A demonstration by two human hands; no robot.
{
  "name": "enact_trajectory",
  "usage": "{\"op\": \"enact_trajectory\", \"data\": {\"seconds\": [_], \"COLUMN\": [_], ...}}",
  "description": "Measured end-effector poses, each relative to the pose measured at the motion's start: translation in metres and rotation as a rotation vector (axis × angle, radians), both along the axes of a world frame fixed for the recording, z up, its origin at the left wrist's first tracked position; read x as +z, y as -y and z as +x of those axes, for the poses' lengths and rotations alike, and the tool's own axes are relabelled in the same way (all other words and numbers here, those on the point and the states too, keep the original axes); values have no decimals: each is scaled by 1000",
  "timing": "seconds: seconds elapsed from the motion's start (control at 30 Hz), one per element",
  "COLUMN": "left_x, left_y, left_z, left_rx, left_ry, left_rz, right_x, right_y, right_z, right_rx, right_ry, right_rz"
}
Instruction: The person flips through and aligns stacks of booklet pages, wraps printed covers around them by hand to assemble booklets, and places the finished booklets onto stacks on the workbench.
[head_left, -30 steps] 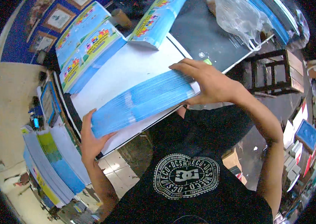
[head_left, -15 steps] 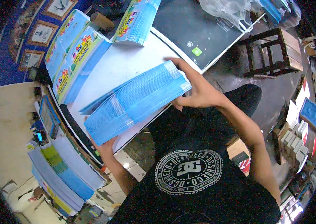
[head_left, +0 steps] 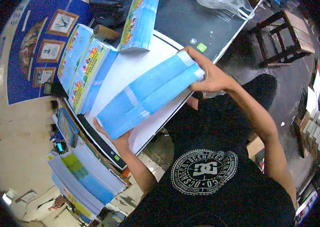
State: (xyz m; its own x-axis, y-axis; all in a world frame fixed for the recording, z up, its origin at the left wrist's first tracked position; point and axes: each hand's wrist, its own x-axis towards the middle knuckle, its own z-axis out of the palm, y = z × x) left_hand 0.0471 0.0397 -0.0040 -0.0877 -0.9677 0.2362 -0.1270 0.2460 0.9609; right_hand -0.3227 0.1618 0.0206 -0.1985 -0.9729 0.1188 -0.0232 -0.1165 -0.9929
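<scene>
A long, thick stack of blue printed booklets (head_left: pixel 144 98) is held between my two hands, slanting over the white table surface (head_left: pixel 148 134). My left hand (head_left: pixel 116 136) grips its lower left end, with the thumb along the end and the other fingers partly hidden beneath. My right hand (head_left: pixel 211 75) clasps the upper right end, fingers over the far side and thumb on the near side. The layered edges of the stack face up. Beyond it on the left lie piles of booklets with colourful covers (head_left: pixel 88 64); another tall pile (head_left: pixel 139 26) rests farther back.
A brown cylinder (head_left: pixel 105 32) lies by the far piles. The table's dark part (head_left: pixel 190 26) bears a clear plastic bag (head_left: pixel 228 7). A wooden stool (head_left: pixel 288 38) is at far right, stacked boxes (head_left: pixel 315 130) below it. Paper stacks (head_left: pixel 84 178) stand at lower left.
The whole view has shifted, so the table and piles appear farther right and lower. The stack's fanned far-side sheets now look gathered flush, and my left thumb shows along its end.
</scene>
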Motion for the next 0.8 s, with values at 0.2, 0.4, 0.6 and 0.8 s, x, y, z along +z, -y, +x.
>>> {"op": "enact_trajectory", "data": {"seconds": [0.2, 0.4, 0.6, 0.8], "left_x": [-21, -27, -9, 78], "left_y": [-20, -37, -36, -21], "left_z": [43, 37, 31, 11], "left_rx": [-67, 69, 41, -339], "left_ry": [277, -1, 72, 569], "left_rz": [17, 310, 275, -97], "right_x": [-15, -17, -18, -35], "right_y": [-26, -34, -24, -3], "right_z": [10, 15, 12, 12], "right_rx": [-32, 74, 11, -43], "right_ry": [-348, 9, -67, -5], "right_rz": [-125, -22, -15, -150]}}
